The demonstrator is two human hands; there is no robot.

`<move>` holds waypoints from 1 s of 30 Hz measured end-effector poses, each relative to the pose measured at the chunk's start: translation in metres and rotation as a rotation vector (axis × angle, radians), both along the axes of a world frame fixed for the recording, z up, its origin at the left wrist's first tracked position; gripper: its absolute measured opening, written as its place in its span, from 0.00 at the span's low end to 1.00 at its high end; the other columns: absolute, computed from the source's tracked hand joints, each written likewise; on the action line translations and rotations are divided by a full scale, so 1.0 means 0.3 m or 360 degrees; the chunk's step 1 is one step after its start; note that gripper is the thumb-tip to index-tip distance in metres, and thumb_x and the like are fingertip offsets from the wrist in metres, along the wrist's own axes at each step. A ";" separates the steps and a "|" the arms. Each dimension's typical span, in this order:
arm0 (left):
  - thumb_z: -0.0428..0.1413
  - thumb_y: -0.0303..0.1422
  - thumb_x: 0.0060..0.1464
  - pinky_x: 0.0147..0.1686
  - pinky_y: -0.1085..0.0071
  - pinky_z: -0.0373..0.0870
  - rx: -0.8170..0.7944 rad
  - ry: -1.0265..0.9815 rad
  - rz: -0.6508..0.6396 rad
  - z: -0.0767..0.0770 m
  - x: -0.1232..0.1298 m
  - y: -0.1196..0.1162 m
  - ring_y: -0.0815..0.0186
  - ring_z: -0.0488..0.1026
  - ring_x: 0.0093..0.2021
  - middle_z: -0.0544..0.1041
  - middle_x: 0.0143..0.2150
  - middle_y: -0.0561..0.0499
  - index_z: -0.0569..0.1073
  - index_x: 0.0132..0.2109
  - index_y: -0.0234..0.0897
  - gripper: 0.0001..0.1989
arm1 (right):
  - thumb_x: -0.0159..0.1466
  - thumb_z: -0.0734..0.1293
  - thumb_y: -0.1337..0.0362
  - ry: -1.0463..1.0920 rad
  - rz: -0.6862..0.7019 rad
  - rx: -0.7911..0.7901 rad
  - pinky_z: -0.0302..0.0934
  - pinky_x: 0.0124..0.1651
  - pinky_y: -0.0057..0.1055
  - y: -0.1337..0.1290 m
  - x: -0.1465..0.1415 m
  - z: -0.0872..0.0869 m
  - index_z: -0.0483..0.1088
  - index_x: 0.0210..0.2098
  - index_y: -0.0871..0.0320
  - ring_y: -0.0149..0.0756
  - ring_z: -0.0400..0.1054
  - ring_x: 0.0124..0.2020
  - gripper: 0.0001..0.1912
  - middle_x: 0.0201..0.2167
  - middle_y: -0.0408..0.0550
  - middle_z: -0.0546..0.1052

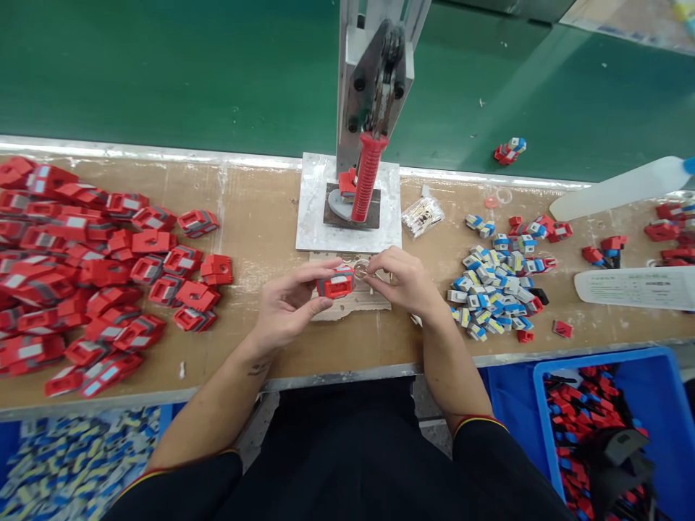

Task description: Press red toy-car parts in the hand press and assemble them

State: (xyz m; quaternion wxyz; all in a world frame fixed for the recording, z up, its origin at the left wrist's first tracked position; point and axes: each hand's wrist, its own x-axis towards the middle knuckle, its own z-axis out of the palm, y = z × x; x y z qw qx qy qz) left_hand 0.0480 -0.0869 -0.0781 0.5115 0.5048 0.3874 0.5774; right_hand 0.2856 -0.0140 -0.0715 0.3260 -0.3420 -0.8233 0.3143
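My left hand (290,299) is closed on a red plastic part (335,283) with a grey band, its opening turned toward me. Right beside it, my right hand (402,278) pinches a small clear ring (360,269) between thumb and fingers. Both hands are over a torn piece of cardboard (352,307) in front of the press. The press has a red handle (369,177) and stands on a pale metal plate (312,206); another red piece (347,181) sits under it.
Many red parts (155,242) are heaped at left. Cotton swabs (423,215), white-blue pieces (489,289) and white bottles (619,189) are at right. Blue bins (670,391) filled with parts stand below the table's front edge. Green surface (163,72) lies beyond the table.
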 end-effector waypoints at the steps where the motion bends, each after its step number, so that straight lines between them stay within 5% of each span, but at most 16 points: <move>1: 0.72 0.37 0.56 0.57 0.56 0.84 -0.0004 -0.0008 0.0028 -0.006 -0.002 0.003 0.51 0.82 0.59 0.83 0.60 0.40 0.85 0.49 0.43 0.14 | 0.68 0.75 0.59 0.0028 0.0052 -0.0007 0.68 0.43 0.33 0.005 0.002 -0.004 0.78 0.37 0.51 0.38 0.75 0.39 0.05 0.35 0.46 0.82; 4: 0.74 0.40 0.53 0.54 0.58 0.85 -0.0003 -0.0073 0.0131 -0.023 -0.004 0.013 0.51 0.84 0.57 0.83 0.59 0.39 0.85 0.48 0.42 0.17 | 0.63 0.78 0.51 0.0245 0.0073 -0.0009 0.65 0.35 0.31 0.025 0.055 0.017 0.78 0.44 0.52 0.34 0.71 0.34 0.15 0.39 0.46 0.81; 8: 0.76 0.41 0.48 0.50 0.60 0.86 -0.0049 -0.0229 0.0254 -0.025 0.004 0.023 0.52 0.86 0.51 0.85 0.55 0.40 0.84 0.46 0.39 0.20 | 0.65 0.75 0.45 0.0668 -0.0612 0.0333 0.60 0.30 0.30 0.025 0.243 0.099 0.77 0.39 0.52 0.31 0.65 0.30 0.18 0.36 0.44 0.76; 11: 0.77 0.37 0.48 0.51 0.64 0.86 -0.0056 -0.0361 0.0302 -0.019 0.010 0.030 0.57 0.86 0.50 0.87 0.51 0.44 0.84 0.46 0.41 0.19 | 0.68 0.73 0.47 0.0348 -0.0974 0.0525 0.63 0.34 0.33 -0.042 0.396 0.164 0.75 0.37 0.52 0.35 0.68 0.33 0.16 0.34 0.45 0.75; 13: 0.77 0.36 0.48 0.53 0.67 0.85 -0.0030 -0.0476 0.0341 -0.021 0.011 0.037 0.60 0.86 0.50 0.88 0.48 0.48 0.84 0.45 0.42 0.18 | 0.69 0.72 0.52 -0.0217 -0.0891 0.0419 0.66 0.39 0.36 -0.106 0.460 0.185 0.76 0.39 0.53 0.38 0.71 0.36 0.11 0.36 0.47 0.79; 16: 0.77 0.35 0.48 0.51 0.69 0.85 -0.0032 -0.0587 0.0351 -0.036 0.007 0.050 0.64 0.86 0.49 0.88 0.46 0.58 0.82 0.46 0.45 0.19 | 0.69 0.72 0.61 -0.0924 -0.0484 0.0186 0.68 0.49 0.42 -0.181 0.481 0.165 0.78 0.44 0.53 0.45 0.74 0.44 0.06 0.43 0.51 0.82; 19: 0.76 0.36 0.51 0.43 0.70 0.86 -0.0020 -0.0617 0.0306 -0.055 0.001 0.064 0.68 0.85 0.41 0.88 0.44 0.63 0.81 0.48 0.48 0.19 | 0.66 0.74 0.64 -0.1335 -0.0198 0.0052 0.68 0.53 0.43 -0.207 0.452 0.109 0.79 0.47 0.55 0.48 0.73 0.48 0.09 0.45 0.54 0.83; 22: 0.76 0.35 0.52 0.37 0.74 0.85 0.0043 -0.0687 0.0263 -0.067 0.000 0.075 0.69 0.85 0.37 0.87 0.41 0.60 0.81 0.49 0.45 0.19 | 0.66 0.73 0.67 -0.1461 -0.0189 0.0043 0.67 0.52 0.45 -0.207 0.429 0.069 0.79 0.44 0.57 0.50 0.72 0.50 0.07 0.43 0.56 0.83; 27: 0.73 0.38 0.57 0.37 0.72 0.85 0.0047 -0.0662 0.0193 -0.061 0.017 0.069 0.64 0.87 0.40 0.87 0.44 0.54 0.79 0.51 0.45 0.18 | 0.71 0.68 0.61 -0.0500 -0.0424 0.0059 0.71 0.53 0.44 -0.212 0.401 0.076 0.75 0.52 0.55 0.45 0.74 0.49 0.11 0.47 0.54 0.80; 30: 0.71 0.40 0.58 0.41 0.68 0.86 0.0034 -0.0590 0.0127 -0.033 0.043 0.065 0.61 0.87 0.41 0.87 0.46 0.51 0.77 0.53 0.46 0.18 | 0.72 0.69 0.53 0.0311 -0.0461 -0.0032 0.74 0.40 0.36 -0.187 0.318 0.103 0.73 0.56 0.50 0.38 0.76 0.42 0.16 0.48 0.49 0.77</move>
